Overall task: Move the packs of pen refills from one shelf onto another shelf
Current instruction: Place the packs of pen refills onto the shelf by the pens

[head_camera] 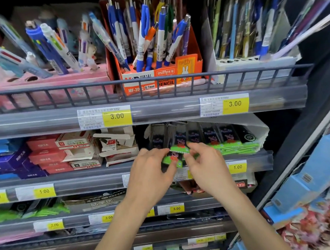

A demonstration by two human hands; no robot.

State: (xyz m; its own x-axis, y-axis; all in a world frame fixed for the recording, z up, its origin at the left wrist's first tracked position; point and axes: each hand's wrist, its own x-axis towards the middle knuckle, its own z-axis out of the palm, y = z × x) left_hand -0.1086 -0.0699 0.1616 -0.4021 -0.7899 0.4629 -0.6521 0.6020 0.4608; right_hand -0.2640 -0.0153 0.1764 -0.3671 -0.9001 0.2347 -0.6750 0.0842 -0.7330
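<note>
Several dark packs of pen refills (216, 139) with green cartoon-printed ends lie in a white box on the middle shelf (97, 179), right of centre. My left hand (153, 170) and my right hand (206, 163) reach to the front of that row. Both pinch the green ends of refill packs (178, 150) between thumb and fingers. More green-ended packs (43, 210) lie on the shelf below, at the left.
Red, white and purple small boxes (64, 153) fill the middle shelf's left side. Above, behind a wire rail (147, 81), stand pen displays, including an orange pencil box (156, 72). A blue rack (310, 173) of goods juts out at the right.
</note>
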